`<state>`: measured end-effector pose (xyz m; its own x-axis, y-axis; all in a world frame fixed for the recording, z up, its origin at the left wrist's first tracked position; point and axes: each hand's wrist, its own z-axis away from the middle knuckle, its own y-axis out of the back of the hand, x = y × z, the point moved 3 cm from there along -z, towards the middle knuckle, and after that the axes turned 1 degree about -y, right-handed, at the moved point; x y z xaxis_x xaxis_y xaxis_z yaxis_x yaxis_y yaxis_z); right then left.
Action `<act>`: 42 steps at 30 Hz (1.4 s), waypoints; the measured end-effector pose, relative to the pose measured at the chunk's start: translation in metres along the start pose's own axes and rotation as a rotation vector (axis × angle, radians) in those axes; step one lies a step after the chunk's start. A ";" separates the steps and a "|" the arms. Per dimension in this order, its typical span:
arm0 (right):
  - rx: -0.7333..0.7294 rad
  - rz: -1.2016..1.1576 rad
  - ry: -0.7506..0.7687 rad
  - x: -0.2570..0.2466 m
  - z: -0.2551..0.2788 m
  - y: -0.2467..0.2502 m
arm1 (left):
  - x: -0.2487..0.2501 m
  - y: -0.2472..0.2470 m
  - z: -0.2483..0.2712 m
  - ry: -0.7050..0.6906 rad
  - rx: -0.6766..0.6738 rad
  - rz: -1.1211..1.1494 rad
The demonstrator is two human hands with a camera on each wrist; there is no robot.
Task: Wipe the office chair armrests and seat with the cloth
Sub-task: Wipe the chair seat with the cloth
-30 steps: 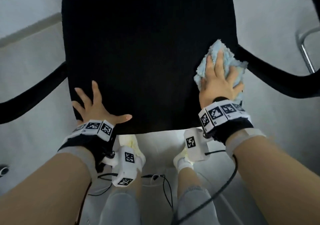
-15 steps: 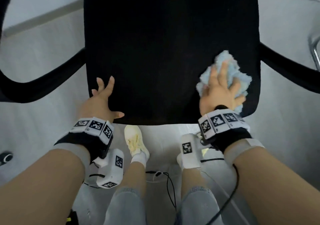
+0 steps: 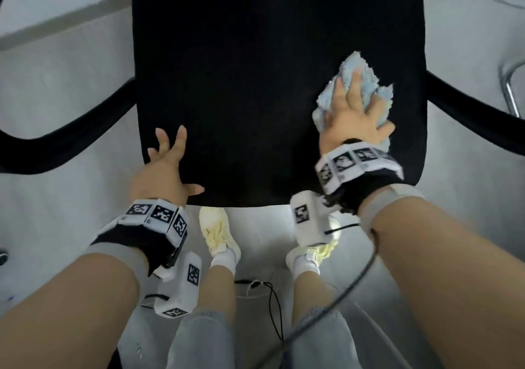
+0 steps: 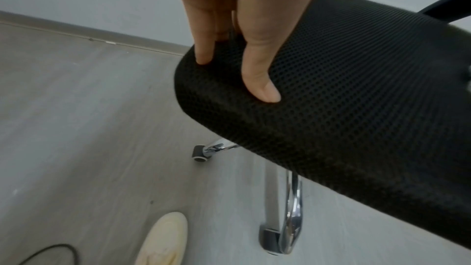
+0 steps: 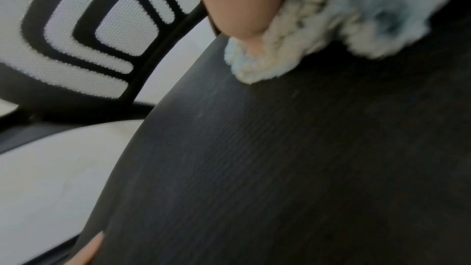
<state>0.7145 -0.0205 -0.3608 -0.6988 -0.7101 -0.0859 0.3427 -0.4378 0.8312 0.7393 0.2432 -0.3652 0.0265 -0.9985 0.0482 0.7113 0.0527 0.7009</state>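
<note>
1. Right now the cloth, a fluffy pale blue bundle, lies on the right part of the black seat, a little in from its right edge. Against the 2 earlier head views it has come in off the right edge, where it sat by the armrest root, and then gone a touch farther from the near edge.
2. Over it the right hand lies flat with fingers spread, pressing the cloth into the mesh; the right wrist view shows a fingertip sunk in the pile.
3. At the near left corner the left hand steadies the seat, fingers straight and lying over the rounded edge. It has slid from flat on top towards that corner.
4. Outward, the left armrest and right armrest curve away on either side, both untouched at this moment.
5. Judging from this, the seat strokes are under way on the right side; the middle and left remain to be covered.
</note>
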 end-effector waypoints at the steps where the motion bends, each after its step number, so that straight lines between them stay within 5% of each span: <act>1: -0.029 0.003 -0.040 -0.015 0.010 -0.003 | 0.004 -0.002 0.000 0.008 -0.001 -0.006; 3: -0.123 0.039 0.153 -0.055 0.032 -0.026 | 0.008 -0.003 -0.003 0.024 -0.013 -0.014; 6: -0.252 0.255 0.748 -0.090 0.074 -0.061 | 0.007 -0.002 -0.004 0.032 -0.021 -0.039; 8: -0.208 0.348 0.886 -0.079 0.064 -0.060 | 0.008 0.000 -0.003 0.035 -0.027 -0.065; 14: -0.012 0.256 0.304 -0.015 -0.023 0.000 | 0.021 0.001 -0.003 0.061 -0.054 -0.041; 17: 0.029 0.266 0.304 -0.024 -0.009 0.004 | 0.035 0.006 -0.008 0.112 -0.106 0.089; 22: -0.022 0.448 0.693 -0.034 0.006 -0.013 | 0.042 0.001 -0.013 0.162 -0.089 0.064; 26: 0.015 0.243 0.290 -0.022 -0.036 0.021 | 0.045 -0.001 -0.012 0.178 -0.085 0.053; 29: -0.013 0.150 0.199 -0.037 -0.024 0.014 | 0.047 0.000 -0.012 0.190 -0.083 0.055; 35: -0.037 0.365 0.599 -0.015 0.013 -0.014 | 0.044 0.000 -0.011 0.181 -0.101 0.027; 39: 0.053 0.181 0.205 0.018 -0.030 0.013 | 0.041 0.000 -0.010 0.143 -0.108 0.022; 42: 0.105 0.031 0.039 -0.003 -0.022 0.007 | 0.037 -0.001 -0.008 0.120 -0.107 0.040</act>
<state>0.7324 -0.0338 -0.3673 -0.6632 -0.7442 -0.0794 0.2947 -0.3572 0.8863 0.7452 0.2065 -0.3702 0.1355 -0.9907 -0.0158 0.7786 0.0966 0.6201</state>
